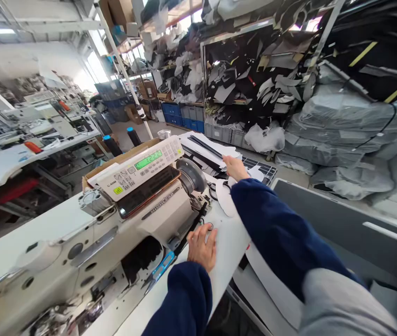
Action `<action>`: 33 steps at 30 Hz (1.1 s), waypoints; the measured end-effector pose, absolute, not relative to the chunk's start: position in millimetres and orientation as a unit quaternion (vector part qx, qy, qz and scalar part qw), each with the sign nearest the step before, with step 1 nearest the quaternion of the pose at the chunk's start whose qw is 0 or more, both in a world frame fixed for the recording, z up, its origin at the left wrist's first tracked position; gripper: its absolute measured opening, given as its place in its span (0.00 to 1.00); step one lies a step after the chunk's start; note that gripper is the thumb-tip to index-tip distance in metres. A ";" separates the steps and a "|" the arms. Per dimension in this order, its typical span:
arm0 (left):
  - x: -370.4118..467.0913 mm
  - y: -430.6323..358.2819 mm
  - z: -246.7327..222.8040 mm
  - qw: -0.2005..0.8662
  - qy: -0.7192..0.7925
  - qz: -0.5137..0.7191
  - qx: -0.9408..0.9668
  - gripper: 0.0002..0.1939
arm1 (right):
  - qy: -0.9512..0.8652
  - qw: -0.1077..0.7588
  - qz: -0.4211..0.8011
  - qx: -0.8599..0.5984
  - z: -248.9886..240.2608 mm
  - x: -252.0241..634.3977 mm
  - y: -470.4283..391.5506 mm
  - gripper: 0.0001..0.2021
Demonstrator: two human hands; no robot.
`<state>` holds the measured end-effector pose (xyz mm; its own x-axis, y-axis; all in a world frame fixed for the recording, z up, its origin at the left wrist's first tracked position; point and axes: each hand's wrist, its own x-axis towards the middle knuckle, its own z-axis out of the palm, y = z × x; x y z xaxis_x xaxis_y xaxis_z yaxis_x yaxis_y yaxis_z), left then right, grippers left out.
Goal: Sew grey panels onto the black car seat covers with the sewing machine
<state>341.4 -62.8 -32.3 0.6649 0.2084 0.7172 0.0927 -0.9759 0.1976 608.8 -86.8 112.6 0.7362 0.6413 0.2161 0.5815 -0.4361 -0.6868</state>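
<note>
My right hand [236, 168] reaches to the far end of the sewing table, its fingers closed at the near end of a black strip [209, 148]. That strip lies over white sheets [231, 151]; its tip is hidden by the fingers. With its fingers spread, my left hand [202, 246] rests on the white tabletop [224, 252], close beside the sewing machine [165, 207]. Blue-handled thread snips [163, 266] lie between the machine and my left sleeve. A curved white piece [225, 199] sits below my right wrist.
The machine's control panel [145, 163] shows a lit green display, and a phone [149, 191] lies against it. Behind it stand thread cones [133, 135]. A grey bin [341, 219] flanks the table at right. Shelves [203, 70] with stacked pieces and blue crates [172, 113] fill the back.
</note>
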 end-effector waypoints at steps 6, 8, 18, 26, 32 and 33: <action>303.7 -134.0 -3.7 0.136 0.012 0.442 0.886 0.24 | -0.460 0.436 0.263 -0.727 60.5 453.5 -222.6 0.31; 298.2 -150.7 4.6 0.143 -0.015 0.439 0.887 0.22 | -0.424 0.478 0.299 -0.709 44.4 403.9 -248.2 0.28; 256.9 -121.5 34.6 0.221 0.041 0.361 0.905 0.26 | -0.503 0.388 0.181 -0.751 29.2 442.4 -170.0 0.21; 186.4 -108.7 -8.0 0.437 0.139 0.191 0.868 0.27 | -0.657 0.190 -0.020 -0.730 -3.6 490.7 -130.0 0.10; 173.0 -114.9 -28.8 0.428 0.203 0.211 0.855 0.25 | -0.455 0.351 -0.036 -0.818 18.1 554.8 -59.5 0.12; 174.6 -115.1 -30.0 0.425 0.200 0.216 0.856 0.25 | -0.450 0.340 -0.029 -0.825 17.5 559.4 -47.5 0.12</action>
